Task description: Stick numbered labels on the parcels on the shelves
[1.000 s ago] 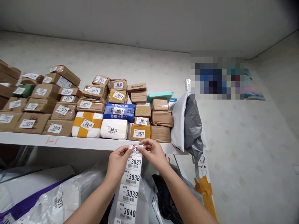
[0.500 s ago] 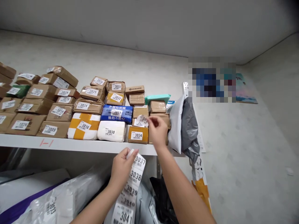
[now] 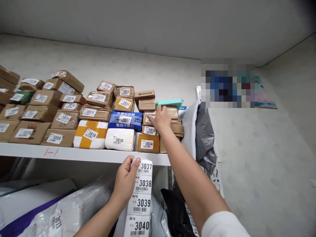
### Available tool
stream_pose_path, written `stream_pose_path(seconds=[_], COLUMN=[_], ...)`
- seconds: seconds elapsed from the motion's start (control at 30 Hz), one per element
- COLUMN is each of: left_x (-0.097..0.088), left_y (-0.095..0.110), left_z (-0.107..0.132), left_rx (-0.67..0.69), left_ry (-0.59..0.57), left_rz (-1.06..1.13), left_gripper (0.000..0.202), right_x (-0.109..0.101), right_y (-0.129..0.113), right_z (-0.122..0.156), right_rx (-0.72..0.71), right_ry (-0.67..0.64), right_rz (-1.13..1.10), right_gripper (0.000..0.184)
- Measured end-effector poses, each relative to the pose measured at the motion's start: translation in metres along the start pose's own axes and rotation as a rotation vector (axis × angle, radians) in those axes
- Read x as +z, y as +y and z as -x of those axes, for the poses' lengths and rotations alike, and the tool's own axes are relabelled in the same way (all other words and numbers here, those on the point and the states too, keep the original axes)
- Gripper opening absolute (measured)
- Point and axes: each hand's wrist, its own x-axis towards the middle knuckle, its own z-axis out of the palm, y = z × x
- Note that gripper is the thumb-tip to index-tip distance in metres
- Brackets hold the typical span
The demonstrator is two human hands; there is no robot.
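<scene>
Fingers of left hand tight on label strip, of right hand apart against brown box.

Grey plastic bag beside white bag; black bag lower down; pastel picture on wall.

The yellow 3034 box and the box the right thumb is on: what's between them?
A thin box labelled 3035 lies between them, as the head view shows.

Two hands, one label strip and one turquoise packet show.
</scene>
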Motion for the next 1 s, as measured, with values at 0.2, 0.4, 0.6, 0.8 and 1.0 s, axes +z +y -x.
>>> stream_pose_path(seconds=[0.2, 0.4, 0.6, 0.8, 1.0], left_x=[-0.005, -0.014, -0.003, 0.003, -0.014], left_y=[0.004, 0.014, 0.014, 0.011, 0.016], left_z=[0.002, -0.015, -0.034, -0.026, -0.026], left_rx=[-0.009, 0.114, 0.255, 0.209, 0.232], left_ry=[0.028, 0.088, 0.041, 0.021, 0.101], left_rz=[-0.010, -0.095, -0.142, -0.129, -0.160], left_gripper=[0.044, 0.043, 0.041, 0.040, 0.041], right_x=[0.005, -0.011, -0.005, 0.015, -0.014], right_y=[0.012, 0.014, -0.001, -0.001, 0.000], right_z=[0.002, 0.045, 0.069, 0.043, 0.088], right_rx=[0.041, -0.012, -0.366, -0.375, -0.170], right_ry=[-0.036, -0.077, -0.089, -0.077, -0.265], right_rz=[0.015, -0.200, -0.521, -0.482, -0.998], right_gripper=[0.025, 0.031, 0.023, 0.028, 0.032])
